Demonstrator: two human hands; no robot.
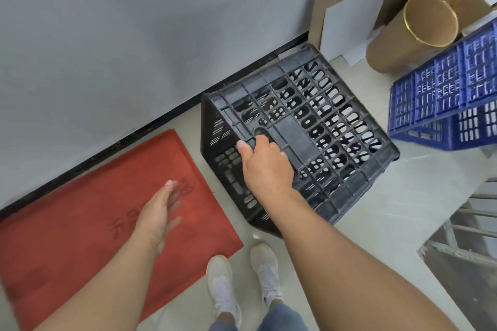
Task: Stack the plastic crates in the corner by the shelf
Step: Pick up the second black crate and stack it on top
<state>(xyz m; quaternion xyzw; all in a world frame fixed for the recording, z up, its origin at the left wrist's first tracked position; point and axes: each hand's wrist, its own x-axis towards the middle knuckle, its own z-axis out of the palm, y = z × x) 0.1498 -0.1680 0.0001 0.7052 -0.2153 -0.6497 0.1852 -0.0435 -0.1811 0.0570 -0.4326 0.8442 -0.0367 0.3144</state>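
A black plastic crate (pixel 317 115) stands upside down on the floor next to the wall, its slotted bottom facing up. My right hand (pixel 266 164) grips its near left edge, fingers hooked into a slot. My left hand (pixel 161 212) hovers open over the red mat, apart from the crate. Blue plastic crates (pixel 446 97) lie at the right, at least two of them, one on top of the other and tilted.
A red mat (pixel 88 223) lies on the floor along the wall at left. Cardboard sheets (pixel 349 11) and a cardboard tube (pixel 427 21) lean at the back right. A metal shelf frame (pixel 465 236) stands at the right edge. My feet (pixel 242 277) are just below the crate.
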